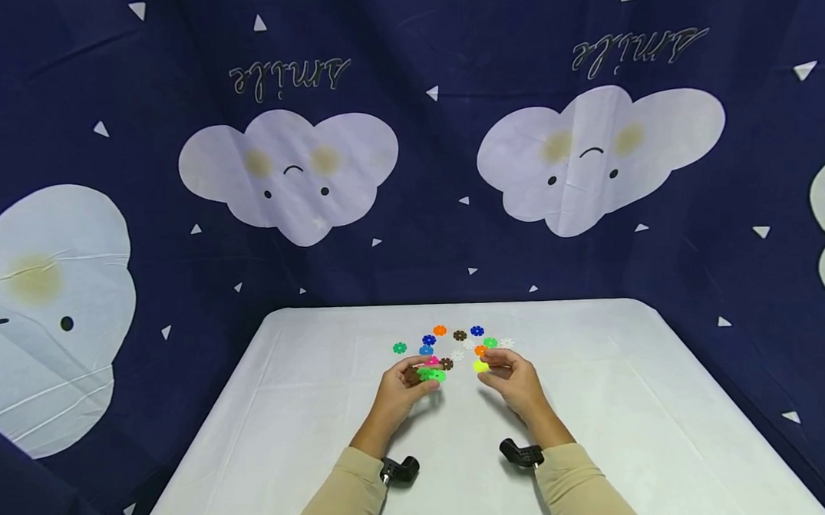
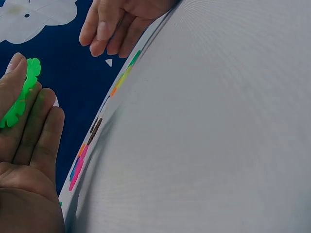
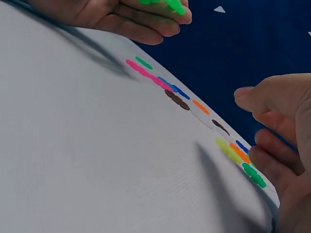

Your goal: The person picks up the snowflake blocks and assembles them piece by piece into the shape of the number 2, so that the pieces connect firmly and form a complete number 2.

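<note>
My left hand [image 1: 394,393] pinches bright green flower-shaped discs [image 1: 433,375] between thumb and fingers, above the table. A brown disc [image 1: 412,376] shows beside the green ones at that hand; whether they are joined I cannot tell. In the left wrist view the green disc [image 2: 33,73] stands on edge under the thumb. Across from it, my right hand [image 1: 519,382] is raised with loosely bent fingers, thumb apart, and nothing between them. Just beyond its fingertips lie a yellow disc [image 1: 481,367] and an orange disc [image 1: 480,350].
Several more discs are scattered on the white table [image 1: 288,416] past the hands, among them a pink disc [image 3: 146,74], a teal-green disc [image 1: 399,348], a dark blue disc [image 1: 477,331] and an orange disc [image 1: 439,330]. A dark blue cloud-print curtain [image 1: 426,249] hangs behind.
</note>
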A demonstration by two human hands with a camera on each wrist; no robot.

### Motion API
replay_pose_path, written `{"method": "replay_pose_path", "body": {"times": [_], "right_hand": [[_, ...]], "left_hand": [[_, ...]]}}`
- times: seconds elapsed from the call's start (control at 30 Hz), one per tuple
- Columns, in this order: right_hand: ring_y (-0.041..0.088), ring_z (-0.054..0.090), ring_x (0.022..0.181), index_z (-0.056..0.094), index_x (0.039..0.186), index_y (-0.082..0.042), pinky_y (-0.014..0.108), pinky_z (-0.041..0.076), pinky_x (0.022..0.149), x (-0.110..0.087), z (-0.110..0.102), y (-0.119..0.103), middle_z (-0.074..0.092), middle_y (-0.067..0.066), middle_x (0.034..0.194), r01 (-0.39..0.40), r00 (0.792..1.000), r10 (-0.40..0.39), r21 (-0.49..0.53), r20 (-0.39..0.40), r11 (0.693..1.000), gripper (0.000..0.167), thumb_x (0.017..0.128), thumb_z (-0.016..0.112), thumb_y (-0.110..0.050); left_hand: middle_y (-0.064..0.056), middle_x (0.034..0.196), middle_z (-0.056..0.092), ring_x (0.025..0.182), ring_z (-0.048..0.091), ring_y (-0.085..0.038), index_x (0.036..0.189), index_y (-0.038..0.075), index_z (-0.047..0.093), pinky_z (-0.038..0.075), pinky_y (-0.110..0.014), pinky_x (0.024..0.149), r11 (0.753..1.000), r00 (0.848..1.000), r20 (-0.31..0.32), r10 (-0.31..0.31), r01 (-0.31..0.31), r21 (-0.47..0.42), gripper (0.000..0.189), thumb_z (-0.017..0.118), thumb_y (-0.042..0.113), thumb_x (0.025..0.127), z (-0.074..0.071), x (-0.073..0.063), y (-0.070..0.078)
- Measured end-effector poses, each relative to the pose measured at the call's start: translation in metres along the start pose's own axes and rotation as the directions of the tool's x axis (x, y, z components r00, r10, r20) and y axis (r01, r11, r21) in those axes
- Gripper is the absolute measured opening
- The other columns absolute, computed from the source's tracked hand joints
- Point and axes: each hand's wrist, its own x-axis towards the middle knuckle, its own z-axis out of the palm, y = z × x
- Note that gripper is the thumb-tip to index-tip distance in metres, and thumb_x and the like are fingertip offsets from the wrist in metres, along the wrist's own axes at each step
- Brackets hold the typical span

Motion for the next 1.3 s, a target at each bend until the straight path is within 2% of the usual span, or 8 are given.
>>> {"method": "replay_pose_path", "body": {"times": [0.1, 0.3, 0.53, 0.7, 0.93, 1.13, 1.3], "right_hand": [[0.041, 0.063, 0.118, 0.068, 0.122, 0.012, 0.044, 0.049, 0.106, 0.001, -0.001, 0.002, 0.072, 0.022, 0.118, 0.04, 0.999, -0.04, -0.082, 0.01, 0.996, 0.045, 0.08, 0.085, 0.01], [0.035, 0.064, 0.12, 0.072, 0.121, 0.004, 0.039, 0.047, 0.106, 0.003, -0.003, 0.007, 0.075, 0.012, 0.117, 0.106, 0.994, -0.101, -0.263, 0.032, 0.959, 0.046, 0.078, 0.089, 0.007], [0.036, 0.064, 0.119, 0.074, 0.12, 0.0, 0.051, 0.049, 0.105, 0.006, -0.001, 0.008, 0.074, 0.012, 0.118, 0.132, 0.991, -0.127, -0.389, 0.037, 0.912, 0.046, 0.077, 0.09, 0.005], [0.039, 0.061, 0.123, 0.074, 0.119, 0.001, 0.053, 0.047, 0.108, 0.01, -0.001, 0.011, 0.073, 0.014, 0.12, 0.149, 0.989, -0.139, -0.448, 0.055, 0.881, 0.044, 0.078, 0.09, 0.002], [0.042, 0.059, 0.124, 0.074, 0.12, 0.003, 0.056, 0.043, 0.11, 0.013, -0.001, 0.011, 0.072, 0.017, 0.12, 0.159, 0.987, -0.133, -0.505, 0.088, 0.848, 0.043, 0.08, 0.09, -0.003], [0.041, 0.058, 0.124, 0.073, 0.12, 0.003, 0.056, 0.042, 0.111, 0.016, -0.002, 0.013, 0.071, 0.017, 0.12, 0.144, 0.989, -0.107, -0.572, 0.098, 0.807, 0.041, 0.083, 0.088, -0.007], [0.041, 0.059, 0.121, 0.074, 0.117, 0.003, 0.056, 0.042, 0.11, 0.018, -0.003, 0.015, 0.072, 0.017, 0.118, 0.184, 0.983, -0.136, -0.606, 0.124, 0.774, 0.039, 0.083, 0.088, -0.008]], "left_hand": [[-0.014, 0.12, 0.075, 0.1, 0.071, -0.02, 0.139, -0.01, 0.059, 0.058, -0.031, 0.089, 1.0, 1.0, -0.003, 0.004, -0.004, 0.0, 0.056, 0.083, 0.001, 0.09, 0.0, 0.001, -0.001], [-0.014, 0.119, 0.074, 0.101, 0.07, -0.02, 0.139, -0.012, 0.057, 0.058, -0.03, 0.09, 1.0, 1.0, 0.005, 0.008, -0.008, 0.008, 0.057, 0.083, 0.001, 0.091, 0.001, 0.002, -0.001], [-0.012, 0.117, 0.075, 0.098, 0.07, -0.019, 0.139, -0.011, 0.058, 0.058, -0.029, 0.087, 1.0, 1.0, -0.002, 0.002, -0.002, 0.013, 0.056, 0.083, 0.001, 0.09, 0.0, 0.002, -0.001], [-0.013, 0.118, 0.075, 0.098, 0.07, -0.019, 0.14, -0.01, 0.059, 0.058, -0.029, 0.086, 1.0, 1.0, -0.003, -0.004, 0.005, 0.023, 0.056, 0.084, 0.002, 0.09, 0.0, 0.0, 0.0], [-0.025, 0.125, 0.07, 0.103, 0.07, -0.02, 0.14, -0.011, 0.057, 0.057, -0.03, 0.091, 1.0, 1.0, 0.016, 0.007, -0.007, 0.006, 0.056, 0.082, 0.0, 0.091, 0.001, 0.0, 0.0], [-0.026, 0.125, 0.07, 0.102, 0.07, -0.018, 0.14, -0.011, 0.057, 0.057, -0.029, 0.089, 1.0, 1.0, 0.025, 0.019, -0.019, -0.005, 0.055, 0.081, -0.003, 0.091, 0.0, 0.0, -0.001], [-0.026, 0.126, 0.069, 0.103, 0.07, -0.017, 0.14, -0.012, 0.057, 0.058, -0.029, 0.09, 1.0, 0.999, 0.033, 0.023, -0.023, -0.009, 0.056, 0.08, -0.004, 0.091, 0.0, -0.001, -0.001]]}}
